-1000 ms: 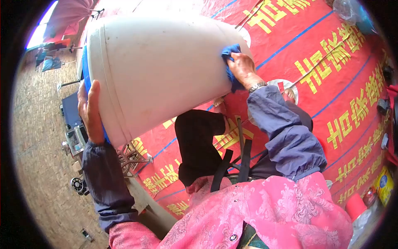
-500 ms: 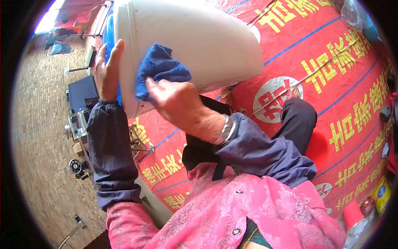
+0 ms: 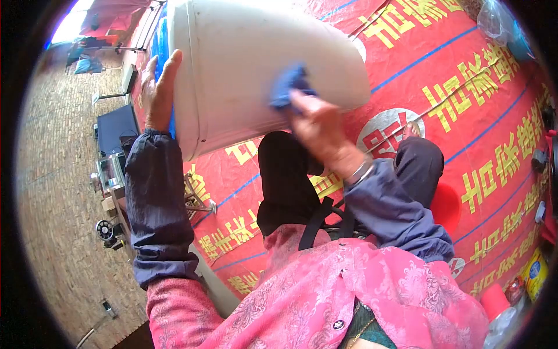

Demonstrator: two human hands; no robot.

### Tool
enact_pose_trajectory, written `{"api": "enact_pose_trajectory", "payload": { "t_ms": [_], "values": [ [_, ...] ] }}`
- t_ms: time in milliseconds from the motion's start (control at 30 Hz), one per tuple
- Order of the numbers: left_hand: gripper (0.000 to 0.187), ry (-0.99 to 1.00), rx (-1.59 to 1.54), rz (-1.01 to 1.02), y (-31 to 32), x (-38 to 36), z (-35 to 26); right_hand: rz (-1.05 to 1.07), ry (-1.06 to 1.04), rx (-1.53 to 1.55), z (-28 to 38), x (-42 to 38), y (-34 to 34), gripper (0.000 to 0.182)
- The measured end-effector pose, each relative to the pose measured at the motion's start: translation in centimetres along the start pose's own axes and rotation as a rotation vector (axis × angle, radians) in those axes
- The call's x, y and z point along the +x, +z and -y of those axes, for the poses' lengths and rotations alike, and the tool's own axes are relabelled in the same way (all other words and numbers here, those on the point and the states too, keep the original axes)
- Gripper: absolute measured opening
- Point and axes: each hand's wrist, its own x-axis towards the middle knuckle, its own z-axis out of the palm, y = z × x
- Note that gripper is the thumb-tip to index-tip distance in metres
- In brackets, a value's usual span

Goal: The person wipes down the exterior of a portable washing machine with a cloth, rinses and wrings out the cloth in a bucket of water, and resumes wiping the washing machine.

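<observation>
A large white casing with a blue edge fills the upper middle of the view; its exact kind cannot be told. My left hand rests flat against the blue edge, fingers stretched out, thumb up along the white side. In my right hand, fingers closed, is a blue cloth. The cloth lies against the white side towards its narrower right end, and both are smeared by motion.
Red sheeting with yellow characters covers the floor. Behind my right leg sits a red stool or tub. At left, a small wheel-fitted machine and a dark panel stand by paving. Plastic bags lie upper right.
My right hand has swept the blue cloth to the right across the white casing, away from the blue edge. My left hand and the casing's left end have shifted slightly right in view.
</observation>
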Motion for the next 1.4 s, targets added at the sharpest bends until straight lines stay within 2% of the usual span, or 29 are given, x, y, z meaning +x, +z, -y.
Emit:
{"api": "enact_pose_trajectory", "payload": {
  "t_ms": [33, 67, 100, 133, 233, 267, 333, 467, 567, 667, 733, 800, 867, 933, 967, 1067, 1100, 1167, 1267, 1300, 1400],
  "values": [
    [0.089, 0.001, -0.008, 0.008, 0.2, 0.0, -0.4, -0.075, -0.159, 0.067, 2.7, 0.4, 1.2, 0.030],
    [0.089, 0.007, 0.008, -0.010, 0.4, 0.0, -0.5, -0.013, -0.246, 0.028, 5.0, 0.9, 2.0, 0.040],
    [0.089, 0.014, 0.023, -0.029, 0.6, 0.2, -0.4, 0.055, -0.253, 0.007, 7.2, 1.6, 2.1, 0.044],
    [0.088, 0.009, 0.022, -0.032, 0.8, 0.1, -0.9, -0.022, -0.285, 0.007, 7.8, 2.3, 3.0, 0.045],
    [0.086, -0.012, -0.016, -0.002, 1.3, -0.4, -2.5, 0.033, -0.243, -0.107, 5.8, 5.0, 1.6, 0.045],
    [0.085, -0.023, -0.031, 0.016, 1.4, -0.5, -2.6, -0.034, -0.214, -0.044, 4.2, 6.3, 2.0, 0.038],
    [0.084, 0.012, 0.024, -0.016, 1.3, -0.3, -1.9, 0.029, -0.086, -0.154, 1.1, 9.5, 2.2, 0.027],
    [0.080, 0.029, -0.026, -0.008, 0.9, -0.5, -1.9, 0.086, 0.000, -0.351, -5.8, 13.6, 2.6, 0.021],
    [0.078, 0.040, 0.003, -0.015, 0.6, -0.3, -0.9, 0.127, 0.049, -0.350, -8.1, 13.1, 1.4, 0.022],
    [0.078, 0.006, -0.045, 0.020, 0.5, -0.6, -1.2, 0.043, 0.082, -0.318, -8.1, 9.8, 1.7, 0.023],
    [0.077, -0.001, -0.040, 0.018, 0.5, -0.6, -1.2, 0.098, 0.123, -0.204, -4.4, 7.0, 1.2, 0.027],
    [0.077, 0.017, -0.014, 0.020, 0.4, -0.3, -0.8, 0.015, -0.076, -0.062, -0.8, 3.9, 1.9, 0.036],
    [0.078, 0.007, -0.030, 0.030, 0.5, -0.4, -0.9, 0.075, -0.169, 0.025, 3.7, 2.7, 2.0, 0.043],
    [0.053, 0.079, 0.035, -0.032, 0.7, -0.5, -0.8, 0.167, -0.221, 0.055, 7.2, 3.6, 1.6, 0.043],
    [0.042, 0.115, 0.067, -0.064, 0.7, -0.4, -0.7, 0.138, -0.265, 0.108, 7.8, 4.8, 1.9, 0.040],
    [0.044, 0.193, 0.105, -0.101, 0.4, 0.1, 0.6, 0.089, -0.317, 0.052, 6.9, 9.1, 2.5, 0.037],
    [0.076, 0.020, 0.006, -0.010, 0.3, -0.4, -0.6, 0.105, -0.326, 0.009, 6.5, 10.8, 2.7, 0.030],
    [0.076, 0.035, 0.054, -0.040, 0.1, -0.4, -0.1, 0.073, -0.379, -0.064, 5.8, 14.4, 3.6, 0.023],
    [0.075, 0.032, 0.085, -0.034, -0.2, -0.5, -0.2, 0.042, -0.447, -0.090, 4.5, 20.1, 5.1, 0.022],
    [0.075, 0.037, 0.109, -0.044, -0.2, -0.4, 0.0, 0.066, -0.400, -0.124, 4.3, 22.1, 5.6, 0.021],
    [0.075, 0.043, 0.143, -0.066, -0.3, -0.6, 0.0, 0.073, -0.426, -0.222, 3.0, 27.5, 7.7, 0.020]
  ]
}}
